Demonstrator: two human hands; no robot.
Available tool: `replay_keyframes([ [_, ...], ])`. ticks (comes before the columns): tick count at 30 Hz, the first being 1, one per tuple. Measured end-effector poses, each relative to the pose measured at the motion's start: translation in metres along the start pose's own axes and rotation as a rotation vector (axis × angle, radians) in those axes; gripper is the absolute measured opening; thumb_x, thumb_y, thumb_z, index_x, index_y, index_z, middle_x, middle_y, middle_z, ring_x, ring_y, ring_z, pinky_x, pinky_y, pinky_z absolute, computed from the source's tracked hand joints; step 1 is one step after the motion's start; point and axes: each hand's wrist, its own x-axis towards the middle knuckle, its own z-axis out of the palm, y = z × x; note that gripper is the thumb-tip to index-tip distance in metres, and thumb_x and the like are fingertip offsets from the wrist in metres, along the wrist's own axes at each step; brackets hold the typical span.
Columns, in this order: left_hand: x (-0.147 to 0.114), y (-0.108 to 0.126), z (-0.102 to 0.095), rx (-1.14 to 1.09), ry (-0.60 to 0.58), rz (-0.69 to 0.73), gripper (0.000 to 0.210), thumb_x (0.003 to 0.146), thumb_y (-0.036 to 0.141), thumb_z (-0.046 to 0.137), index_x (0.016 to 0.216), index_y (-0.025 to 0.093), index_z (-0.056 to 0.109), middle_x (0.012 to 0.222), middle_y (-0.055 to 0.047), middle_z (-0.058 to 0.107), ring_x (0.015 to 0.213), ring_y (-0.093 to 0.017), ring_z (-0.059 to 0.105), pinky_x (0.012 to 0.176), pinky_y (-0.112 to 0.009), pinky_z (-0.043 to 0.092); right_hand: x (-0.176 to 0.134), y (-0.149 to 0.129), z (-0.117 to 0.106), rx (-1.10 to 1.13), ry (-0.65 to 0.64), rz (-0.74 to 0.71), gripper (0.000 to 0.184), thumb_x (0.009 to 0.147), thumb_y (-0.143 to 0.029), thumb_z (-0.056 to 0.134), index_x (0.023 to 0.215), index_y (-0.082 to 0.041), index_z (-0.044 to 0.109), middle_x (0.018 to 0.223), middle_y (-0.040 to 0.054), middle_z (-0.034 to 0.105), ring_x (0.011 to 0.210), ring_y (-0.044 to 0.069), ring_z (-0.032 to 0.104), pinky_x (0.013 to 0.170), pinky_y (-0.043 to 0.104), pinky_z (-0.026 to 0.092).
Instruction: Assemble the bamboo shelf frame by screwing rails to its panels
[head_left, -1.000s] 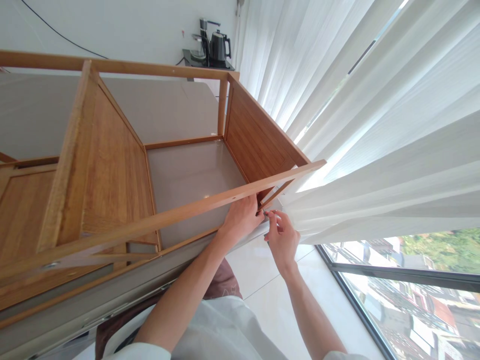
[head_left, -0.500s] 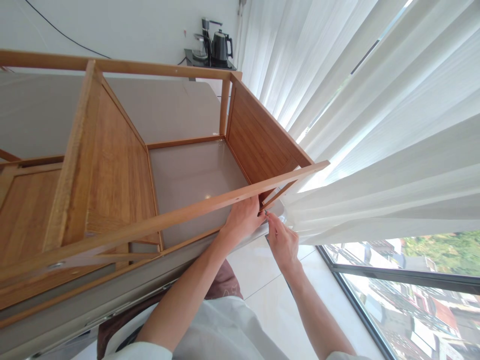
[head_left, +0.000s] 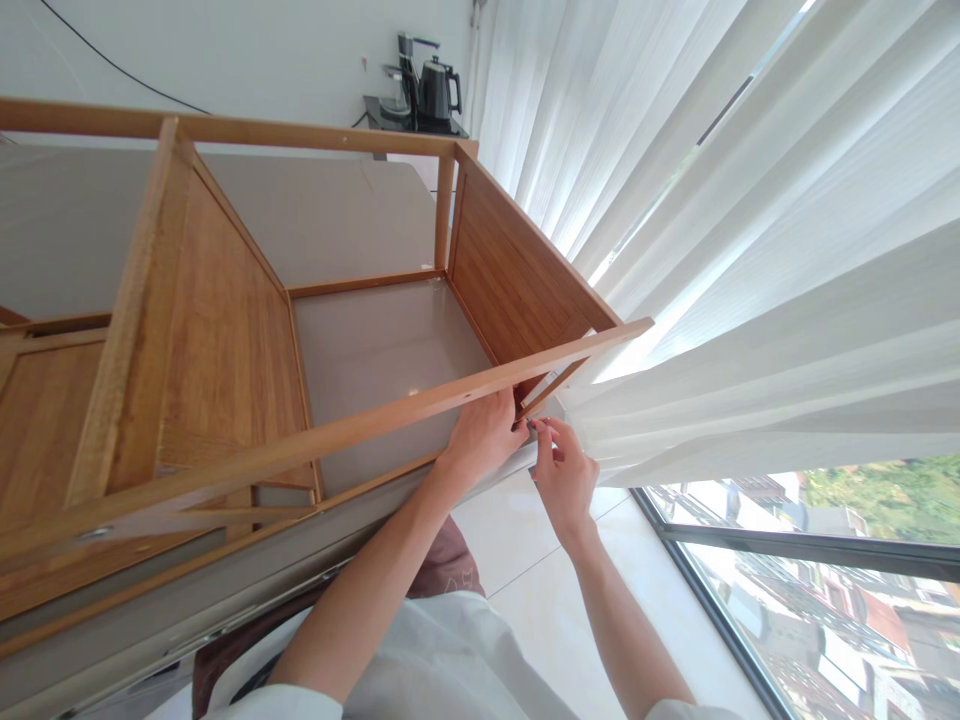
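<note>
A wooden shelf frame (head_left: 330, 436) with slatless brown panels lies across the table in front of me. My left hand (head_left: 484, 432) reaches under its near rail and grips the frame near the right-hand corner; some of its fingertips are hidden behind the wood. Beside it, my right hand (head_left: 566, 470) is closed in a pinch, thumb and forefinger meeting at a tiny dark metal piece by the corner post. That piece is too small to name. The right end panel (head_left: 517, 260) stands upright just beyond both hands.
The pale tabletop (head_left: 382, 340) shows through the frame. A black kettle (head_left: 437, 90) stands on a small dark stand at the back. White curtains (head_left: 712, 250) hang close on the right, above a dark-framed window (head_left: 825, 550). Light floor tiles (head_left: 517, 540) lie below my hands.
My right hand has turned slightly at the wrist, its fingers still pinched at the corner. My left hand keeps its place on the frame. The whole view has shifted a little.
</note>
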Motion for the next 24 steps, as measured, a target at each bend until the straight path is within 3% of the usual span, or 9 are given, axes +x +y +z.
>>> replay_keyframes([
  [8,0.0,0.001,-0.002,0.005,0.003,0.007,0.039,0.088,0.027,0.057,0.122,0.019,0.042,0.119,-0.011,0.061,0.11,-0.029,0.063,0.089,-0.038,0.049,0.011,-0.008,-0.009,0.207,-0.044,0.163,0.043,0.095,-0.06,0.048,0.101,-0.019,0.062,0.09,0.0073,0.077,0.036,0.012,0.058,0.041,0.024,0.046],
  [12,0.0,0.001,-0.002,0.011,-0.004,0.002,0.038,0.088,0.028,0.057,0.122,0.019,0.042,0.116,-0.011,0.062,0.11,-0.03,0.063,0.089,-0.038,0.049,0.015,-0.008,-0.011,0.26,-0.054,0.179,0.045,0.093,-0.061,0.05,0.097,-0.018,0.059,0.093,0.0099,0.077,0.041,0.013,0.062,0.044,0.025,0.048],
  [18,0.0,0.001,-0.002,0.013,-0.016,-0.006,0.037,0.088,0.028,0.058,0.12,0.018,0.044,0.115,-0.012,0.063,0.108,-0.03,0.064,0.089,-0.038,0.049,0.014,-0.01,-0.007,0.207,-0.008,0.14,0.036,0.095,-0.054,0.048,0.098,-0.02,0.059,0.092,0.0063,0.076,0.047,0.012,0.064,0.053,0.025,0.051],
  [24,0.001,0.001,-0.001,0.012,-0.017,-0.007,0.035,0.088,0.027,0.056,0.119,0.017,0.045,0.114,-0.011,0.063,0.105,-0.029,0.065,0.086,-0.038,0.051,0.009,-0.005,-0.004,0.054,0.071,0.003,0.03,0.099,-0.047,0.045,0.102,-0.021,0.059,0.093,0.0044,0.075,0.062,0.013,0.067,0.06,0.024,0.05],
])
